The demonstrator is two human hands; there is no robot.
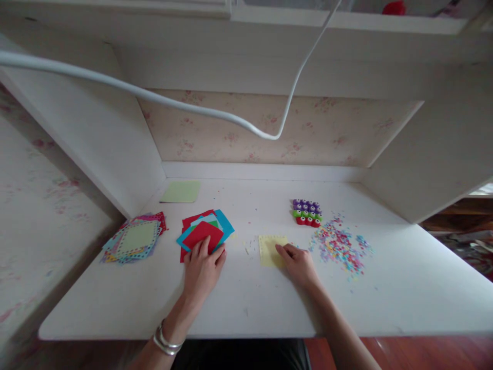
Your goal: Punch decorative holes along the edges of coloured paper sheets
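Note:
My left hand (203, 268) lies on a loose stack of coloured paper squares, its fingertips resting on the top red square (201, 235). Blue (226, 222), green and other red sheets stick out beneath that square at angles. A pale yellow paper square (268, 253) lies flat near the middle, with small holes along its top and left edges. Thumb and fingers closed, my right hand (299, 263) grips this square at its right edge. Part of that edge is hidden by the hand.
Punched sheets (138, 237) are piled at the left, and light green paper (181, 191) lies behind. Purple, green and red craft punches (307, 212) stand in rows before a scatter of paper bits (342, 246). A white cable (215, 112) hangs across the view.

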